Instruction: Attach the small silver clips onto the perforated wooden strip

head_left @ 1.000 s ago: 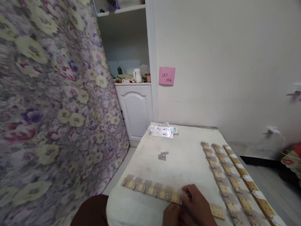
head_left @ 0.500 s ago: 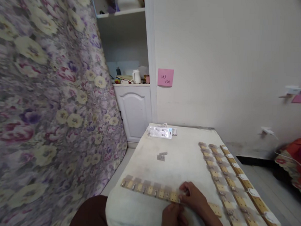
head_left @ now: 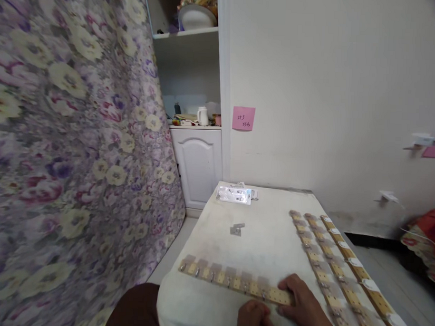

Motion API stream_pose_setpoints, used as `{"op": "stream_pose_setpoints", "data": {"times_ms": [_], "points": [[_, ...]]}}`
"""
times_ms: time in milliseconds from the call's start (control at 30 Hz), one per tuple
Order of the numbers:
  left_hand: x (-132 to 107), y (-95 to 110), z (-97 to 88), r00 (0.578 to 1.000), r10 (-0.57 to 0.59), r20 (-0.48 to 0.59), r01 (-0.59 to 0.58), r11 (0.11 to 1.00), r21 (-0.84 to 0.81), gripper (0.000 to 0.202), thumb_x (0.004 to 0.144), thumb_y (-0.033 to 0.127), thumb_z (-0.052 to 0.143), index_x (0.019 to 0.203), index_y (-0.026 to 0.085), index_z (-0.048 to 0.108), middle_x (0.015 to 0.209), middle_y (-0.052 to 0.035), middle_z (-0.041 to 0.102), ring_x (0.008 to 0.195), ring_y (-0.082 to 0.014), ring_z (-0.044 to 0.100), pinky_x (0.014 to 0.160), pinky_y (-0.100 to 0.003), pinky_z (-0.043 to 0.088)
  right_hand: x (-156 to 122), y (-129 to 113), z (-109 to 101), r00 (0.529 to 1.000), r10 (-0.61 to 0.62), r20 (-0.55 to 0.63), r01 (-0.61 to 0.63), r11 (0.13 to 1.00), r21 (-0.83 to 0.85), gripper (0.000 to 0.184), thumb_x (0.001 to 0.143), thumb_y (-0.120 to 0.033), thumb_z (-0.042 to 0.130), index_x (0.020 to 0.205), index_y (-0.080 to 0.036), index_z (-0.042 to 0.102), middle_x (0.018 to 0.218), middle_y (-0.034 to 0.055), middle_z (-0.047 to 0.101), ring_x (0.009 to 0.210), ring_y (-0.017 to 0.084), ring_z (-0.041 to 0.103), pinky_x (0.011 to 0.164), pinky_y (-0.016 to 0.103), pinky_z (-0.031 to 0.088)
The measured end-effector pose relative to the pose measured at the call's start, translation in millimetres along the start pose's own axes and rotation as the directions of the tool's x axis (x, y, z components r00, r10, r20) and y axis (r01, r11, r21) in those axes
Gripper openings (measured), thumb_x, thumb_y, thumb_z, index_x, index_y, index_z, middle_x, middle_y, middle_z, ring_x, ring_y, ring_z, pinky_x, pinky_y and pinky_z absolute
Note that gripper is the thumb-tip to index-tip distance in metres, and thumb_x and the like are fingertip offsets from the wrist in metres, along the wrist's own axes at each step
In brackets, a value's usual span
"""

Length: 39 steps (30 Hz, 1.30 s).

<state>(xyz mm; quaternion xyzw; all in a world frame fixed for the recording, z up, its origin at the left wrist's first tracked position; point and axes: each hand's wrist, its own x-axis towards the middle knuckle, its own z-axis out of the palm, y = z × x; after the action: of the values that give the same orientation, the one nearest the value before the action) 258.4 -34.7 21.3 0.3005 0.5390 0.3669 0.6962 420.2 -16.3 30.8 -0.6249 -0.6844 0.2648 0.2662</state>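
A pale wooden strip (head_left: 218, 278) with small holes lies across the near part of the table. Several clear squares with metal hooks (head_left: 228, 281) are set along it. My right hand (head_left: 303, 301) grips the strip's right end, thumb on the near side and fingers on the far side. Just below the strip, my left hand (head_left: 255, 319) is closed with its fingers curled in; whatever it may hold is hidden. Farther up the table lie a loose clear square (head_left: 235, 231) and a small grey piece (head_left: 239, 225).
Two similar strips with clear squares (head_left: 319, 264) and one with white round pieces (head_left: 370, 284) run along the table's right side. A clear package of hooks (head_left: 234, 195) lies at the far edge. A floral curtain (head_left: 78, 153) hangs at left.
My right hand has moved right, from a clear square to the strip's bare end. The square and hook it covered now show on the strip. The whole view has shifted slightly.
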Motion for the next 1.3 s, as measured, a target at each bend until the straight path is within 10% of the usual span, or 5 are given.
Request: {"op": "stream_pose_setpoints", "data": {"times_ms": [1300], "points": [[5.7,-4.2,-11.9,0.998,0.009,0.066,-0.019,0.987,0.158,0.019,0.066,0.032,0.061,0.057,0.018,0.052,0.038,0.0045,0.051,0.039,-0.0107,0.046,0.048,-0.024,0.034,10.0,-25.5,23.1,1.000,-0.016,-0.017,0.015,0.998,-0.059,0.015,0.064,-0.021,0.055,0.078,-0.023,0.059,0.086,0.0023,0.059,0.086,0.021,0.052,0.079,0.030,0.039]]}}
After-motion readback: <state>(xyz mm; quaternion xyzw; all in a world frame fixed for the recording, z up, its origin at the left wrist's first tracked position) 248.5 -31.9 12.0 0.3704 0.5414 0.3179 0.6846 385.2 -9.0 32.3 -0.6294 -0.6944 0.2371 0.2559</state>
